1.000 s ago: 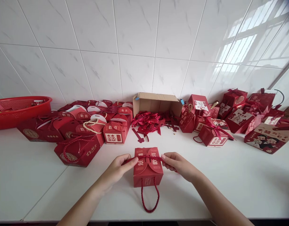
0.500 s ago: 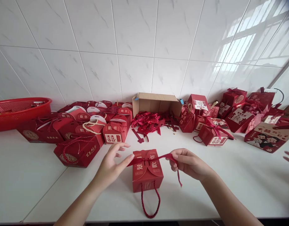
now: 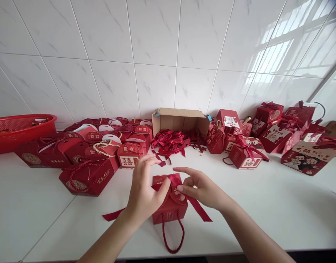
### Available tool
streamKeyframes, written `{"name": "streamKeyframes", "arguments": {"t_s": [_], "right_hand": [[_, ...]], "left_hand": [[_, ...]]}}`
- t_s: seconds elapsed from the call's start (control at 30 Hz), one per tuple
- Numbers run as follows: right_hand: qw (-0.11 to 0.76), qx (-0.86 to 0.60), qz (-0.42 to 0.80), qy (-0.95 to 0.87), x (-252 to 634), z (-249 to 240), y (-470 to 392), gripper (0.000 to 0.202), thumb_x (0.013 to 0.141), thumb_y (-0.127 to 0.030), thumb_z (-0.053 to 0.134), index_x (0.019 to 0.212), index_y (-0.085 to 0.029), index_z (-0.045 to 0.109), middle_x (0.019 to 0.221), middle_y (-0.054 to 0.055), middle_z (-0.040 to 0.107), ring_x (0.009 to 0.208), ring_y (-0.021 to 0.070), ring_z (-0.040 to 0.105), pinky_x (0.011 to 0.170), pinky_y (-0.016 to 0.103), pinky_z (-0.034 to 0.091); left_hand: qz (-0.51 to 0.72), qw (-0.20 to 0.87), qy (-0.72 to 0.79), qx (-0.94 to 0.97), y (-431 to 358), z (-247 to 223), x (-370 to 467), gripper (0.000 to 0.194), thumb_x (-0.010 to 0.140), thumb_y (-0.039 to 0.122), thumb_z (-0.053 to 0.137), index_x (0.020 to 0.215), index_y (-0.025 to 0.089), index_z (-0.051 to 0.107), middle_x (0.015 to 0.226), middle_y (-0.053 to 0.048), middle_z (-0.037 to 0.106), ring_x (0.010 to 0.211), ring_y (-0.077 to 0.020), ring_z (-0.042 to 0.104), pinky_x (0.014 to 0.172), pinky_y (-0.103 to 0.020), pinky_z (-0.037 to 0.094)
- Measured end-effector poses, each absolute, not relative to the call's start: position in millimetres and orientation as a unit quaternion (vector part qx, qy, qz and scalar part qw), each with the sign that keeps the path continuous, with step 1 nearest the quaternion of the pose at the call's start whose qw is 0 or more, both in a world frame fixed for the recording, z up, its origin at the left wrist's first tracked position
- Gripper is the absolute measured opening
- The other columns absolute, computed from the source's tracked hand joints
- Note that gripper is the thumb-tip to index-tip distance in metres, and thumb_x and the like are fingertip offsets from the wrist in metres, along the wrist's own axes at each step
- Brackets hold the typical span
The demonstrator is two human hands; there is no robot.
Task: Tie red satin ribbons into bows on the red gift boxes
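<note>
In front of me stands a small red gift box with printed lettering and a dark red rope handle hanging toward me. A red ribbon crosses its top, its loose tails lying out to both sides. My left hand is over the left of the lid, thumb on the ribbon and upper fingers raised; its lower fingers are hidden. On the right, my right hand pinches the ribbon near the lid's middle, index finger stretched out. The fingers partly cover the ribbon's crossing.
Several red gift boxes crowd the left, beside a red plastic basket. A cardboard box lies behind a heap of ribbons. More boxes, including a ribboned one, stand at the right on the white table.
Both hands have moved inward over the box lid. The ribbon, earlier stretched between them, now gathers at the middle with tails hanging out. Another person's hand at the right edge is gone.
</note>
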State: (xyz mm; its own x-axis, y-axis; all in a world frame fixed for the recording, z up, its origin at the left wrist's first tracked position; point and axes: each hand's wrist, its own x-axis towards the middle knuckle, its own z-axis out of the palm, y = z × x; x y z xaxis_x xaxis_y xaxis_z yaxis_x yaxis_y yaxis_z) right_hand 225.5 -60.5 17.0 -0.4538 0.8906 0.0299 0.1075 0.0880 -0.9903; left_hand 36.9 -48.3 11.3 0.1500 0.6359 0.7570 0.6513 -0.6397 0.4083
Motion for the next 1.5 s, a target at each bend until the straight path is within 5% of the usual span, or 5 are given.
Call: {"name": "streamKeyframes", "arguments": {"t_s": [0.23,0.6,1.03,1.23,1.5], "right_hand": [[0.414,-0.408,0.423,-0.695,203.7,5.6,-52.7,0.023,0.083,-0.037,0.059,0.079,-0.017,0.070,0.082,0.003,0.061,0.070,0.0127,0.053,0.066,0.025,0.043],[0.393,-0.378,0.479,-0.688,200.6,9.3,-58.3,0.020,0.088,-0.028,0.049,0.081,-0.015,0.063,0.080,0.003,0.064,0.070,0.0125,0.053,0.064,0.024,0.041],[0.375,-0.424,0.366,-0.739,185.5,14.5,-62.4,0.010,0.076,-0.017,0.052,0.067,-0.017,0.056,0.061,-0.003,0.051,0.055,0.0088,0.038,0.052,0.022,0.032],[0.385,-0.418,0.442,-0.694,193.7,10.5,-59.2,0.043,0.088,-0.043,0.047,0.056,-0.016,0.043,0.055,-0.003,0.037,0.052,0.0080,0.030,0.049,0.023,0.026],[0.419,-0.413,0.454,-0.670,191.3,7.0,-58.6,0.044,0.085,-0.045,0.051,0.055,-0.016,0.039,0.056,-0.003,0.034,0.054,0.0083,0.030,0.049,0.022,0.025]], "left_hand": [[-0.417,-0.171,-0.444,-0.775,-54.6,11.7,13.6,0.038,0.083,0.029,0.053,0.119,0.026,0.039,0.122,-0.007,0.047,0.118,-0.0228,0.044,0.100,-0.036,0.036],[-0.279,-0.482,-0.503,-0.661,-50.7,-5.2,-11.6,0.040,0.083,0.055,0.046,0.067,0.020,0.056,0.068,-0.001,0.057,0.070,-0.0188,0.053,0.069,-0.028,0.042],[-0.289,-0.454,-0.355,-0.764,-43.2,86.2,34.4,0.033,0.083,0.044,0.053,0.066,0.020,0.068,0.070,-0.002,0.068,0.072,-0.0202,0.062,0.070,-0.030,0.048],[-0.349,-0.450,-0.345,-0.746,-18.2,67.1,41.6,0.047,0.091,0.052,0.036,0.092,0.021,0.071,0.096,-0.004,0.070,0.098,-0.0212,0.062,0.090,-0.032,0.045],[-0.355,-0.307,-0.435,-0.768,-45.2,20.8,6.1,0.020,0.079,0.039,0.063,0.091,0.025,0.072,0.094,-0.001,0.072,0.092,-0.0209,0.065,0.083,-0.029,0.050]]}}
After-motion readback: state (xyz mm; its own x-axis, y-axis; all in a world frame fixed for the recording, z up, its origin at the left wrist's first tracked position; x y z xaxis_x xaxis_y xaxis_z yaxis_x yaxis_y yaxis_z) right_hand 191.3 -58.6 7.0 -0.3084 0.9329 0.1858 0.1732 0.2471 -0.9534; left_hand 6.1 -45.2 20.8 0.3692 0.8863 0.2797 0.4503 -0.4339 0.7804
